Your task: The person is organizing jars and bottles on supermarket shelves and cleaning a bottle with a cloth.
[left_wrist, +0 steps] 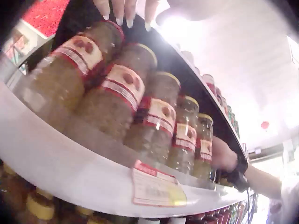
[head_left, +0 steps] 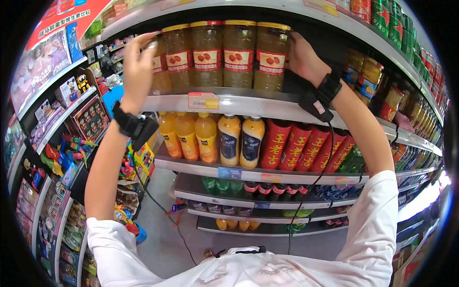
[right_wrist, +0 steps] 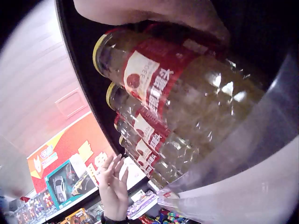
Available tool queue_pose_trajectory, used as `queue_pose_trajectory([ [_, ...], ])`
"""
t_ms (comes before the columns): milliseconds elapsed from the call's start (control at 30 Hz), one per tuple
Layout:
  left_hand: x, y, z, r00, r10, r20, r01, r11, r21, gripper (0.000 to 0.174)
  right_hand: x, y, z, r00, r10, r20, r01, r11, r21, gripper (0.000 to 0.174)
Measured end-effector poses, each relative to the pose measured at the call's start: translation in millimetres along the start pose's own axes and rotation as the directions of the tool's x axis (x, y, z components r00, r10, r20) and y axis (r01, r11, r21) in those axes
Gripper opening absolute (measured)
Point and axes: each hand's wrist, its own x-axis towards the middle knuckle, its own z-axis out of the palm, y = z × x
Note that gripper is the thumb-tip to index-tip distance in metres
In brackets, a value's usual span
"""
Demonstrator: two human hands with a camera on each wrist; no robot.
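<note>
bracketing a row of five labelled jars at twelve o'clock, one bare hand at either end.

the hands are apart: the left hand is up at eleven, fingers loosely spread by the red-lidded end jar, and from here i can't tell if it touches; the right hand is at one, close against the far end jar, its fingertips hidden, so i can't say whether it grips. the jars stand upright on the shelf, just behind the price tag, orange bottles at six below them. looks like lining-up work, i'd judge; the next move calls for light, even pressure from both ends, keeping the bases flat.
</note>
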Motion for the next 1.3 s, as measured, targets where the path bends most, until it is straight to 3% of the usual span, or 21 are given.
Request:
queue_pose_trajectory([
  [67, 8.2, -40.1, -21.8, 0.971, -0.216, -0.107, 0.201, 0.97, -0.138, 0.028, 8.8, 10.3, -1.4, 0.999, -0.039, -0.03, 0.041, 0.997, 0.06, 0.039],
  [100, 7.9, -50.7, -26.8, 0.917, -0.383, -0.115, 0.352, 0.91, -0.219, 0.034, 14.2, 17.3, -2.5, 0.997, -0.058, -0.055, 0.063, 0.995, 0.083, 0.038],
  [200, 19.5, -90.6, -39.0, 0.684, -0.697, 0.214, 0.707, 0.563, -0.428, 0.038, 4.2, 21.8, 17.7, 0.977, -0.08, -0.197, 0.103, 0.989, 0.107, 0.034],
  [233, 26.1, -118.9, -36.4, 0.621, -0.721, 0.308, 0.774, 0.5, -0.389, 0.045, 0.5, 21.5, 22.6, 0.97, -0.085, -0.227, 0.111, 0.988, 0.103, 0.034],
  [333, 26.9, -115.1, -20.8, 0.373, -0.799, 0.471, 0.894, 0.176, -0.411, 0.051, 0.0, 25.2, 20.5, 0.968, -0.054, -0.246, 0.087, 0.989, 0.123, 0.035],
  [367, 25.9, -111.4, -16.3, 0.333, -0.795, 0.507, 0.921, 0.159, -0.355, 0.052, 0.7, 27.6, 17.5, 0.97, -0.037, -0.239, 0.071, 0.988, 0.135, 0.035],
  [467, 14.8, -94.9, -2.1, 0.46, -0.588, 0.665, 0.854, 0.088, -0.513, 0.038, -2.6, 37.5, 13.9, 0.981, 0.005, -0.192, 0.023, 0.989, 0.144, 0.037],
  [500, 12.1, -92.0, 2.4, 0.493, -0.644, 0.585, 0.848, 0.204, -0.49, 0.035, -3.2, 40.3, 14.8, 0.98, 0.05, -0.195, -0.016, 0.986, 0.168, 0.038],
  [600, 8.2, -109.2, 5.5, 0.498, -0.59, 0.636, 0.856, 0.217, -0.469, 0.037, -11.4, 40.6, 20.2, 0.977, 0.112, -0.183, -0.083, 0.983, 0.162, 0.039],
  [733, 6.7, -127.0, 15.5, 0.464, -0.63, 0.623, 0.862, 0.159, -0.481, 0.041, -8.5, 44.9, 15.5, 0.978, 0.076, -0.194, -0.048, 0.988, 0.144, 0.04],
  [867, 3.0, -128.5, 16.5, 0.538, -0.614, 0.577, 0.819, 0.22, -0.529, 0.041, -12.1, 42.2, 22.6, 0.97, 0.096, -0.223, -0.063, 0.987, 0.151, 0.04],
  [900, 4.1, -112.5, 17.9, 0.482, -0.682, 0.55, 0.836, 0.171, -0.521, 0.044, -12.5, 42.1, 24.0, 0.969, 0.093, -0.229, -0.059, 0.987, 0.151, 0.041],
  [1033, 1.2, -124.5, 18.9, 0.525, -0.625, 0.577, 0.828, 0.221, -0.515, 0.044, -8.8, 44.5, 16.9, 0.969, 0.097, -0.226, -0.063, 0.986, 0.154, 0.041],
  [1300, 5.2, -141.0, 18.0, 0.48, -0.597, 0.643, 0.856, 0.158, -0.492, 0.043, -14.1, 38.9, 23.6, 0.969, 0.057, -0.239, -0.024, 0.99, 0.139, 0.038],
])
